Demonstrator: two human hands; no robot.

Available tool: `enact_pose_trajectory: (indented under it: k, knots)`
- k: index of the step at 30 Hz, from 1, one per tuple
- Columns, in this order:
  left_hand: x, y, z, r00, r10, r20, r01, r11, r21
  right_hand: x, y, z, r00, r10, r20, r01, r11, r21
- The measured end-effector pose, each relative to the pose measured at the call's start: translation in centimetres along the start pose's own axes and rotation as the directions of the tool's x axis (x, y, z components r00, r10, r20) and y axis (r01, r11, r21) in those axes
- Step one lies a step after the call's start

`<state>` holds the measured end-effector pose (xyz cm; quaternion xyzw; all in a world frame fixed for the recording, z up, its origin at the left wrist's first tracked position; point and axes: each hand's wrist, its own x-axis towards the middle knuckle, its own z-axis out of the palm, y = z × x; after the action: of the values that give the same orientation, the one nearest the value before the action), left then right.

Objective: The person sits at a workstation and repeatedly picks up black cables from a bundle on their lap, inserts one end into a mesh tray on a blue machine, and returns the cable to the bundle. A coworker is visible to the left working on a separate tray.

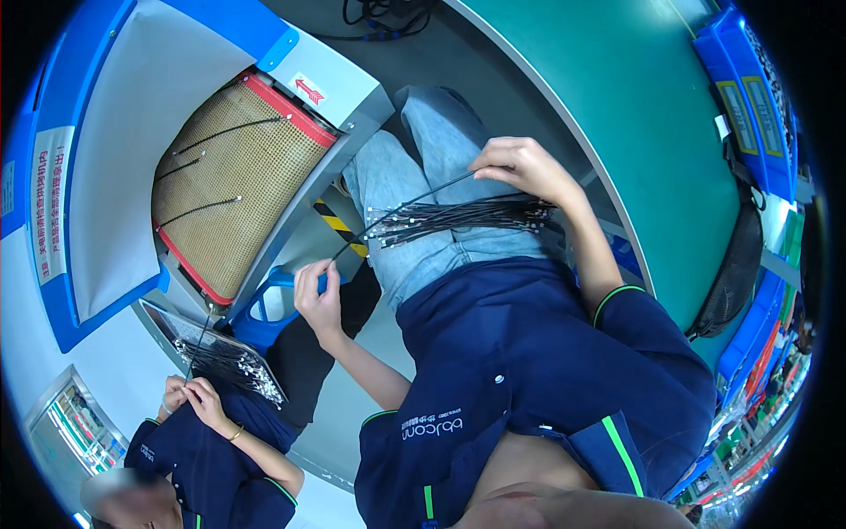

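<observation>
My left hand point(319, 300) and right hand point(522, 166) pinch one black cable point(432, 191) over the bundle point(476, 218) on my lap point(388, 172), near the mesh belt point(256, 163), apparently straightening or checking it, which next calls for even tension.

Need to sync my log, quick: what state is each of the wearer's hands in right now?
Left hand: closed, pinching a thin black cable.
Right hand: closed, pinching the same cable farther along.
</observation>
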<state>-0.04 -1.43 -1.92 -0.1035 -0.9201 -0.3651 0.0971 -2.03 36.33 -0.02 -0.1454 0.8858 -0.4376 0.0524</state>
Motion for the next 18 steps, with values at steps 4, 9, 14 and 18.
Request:
enact_pose_trajectory:
  k: [4,9,14,18]
  knots:
    - [-0.2,-0.2,-0.4,1.0,-0.022,-0.007,0.022,1.0,0.013,0.0,-0.8,0.1,0.998,0.059,-0.037,-0.056,0.995,0.084]
    - [-0.3,-0.3,-0.9,1.0,0.017,-0.022,-0.016,1.0,0.023,0.2,-1.2,0.3,0.977,0.206,-0.044,-0.19,0.953,0.236]
    - [-0.2,-0.4,-1.6,0.998,0.045,-0.044,-0.043,0.997,0.058,-0.2,-1.1,0.1,0.933,0.353,0.075,-0.353,0.847,0.397]
    - [-0.1,-0.4,-2.0,0.996,0.081,-0.036,-0.078,0.994,0.074,-0.3,-1.1,0.5,0.959,0.283,0.037,-0.277,0.896,0.346]
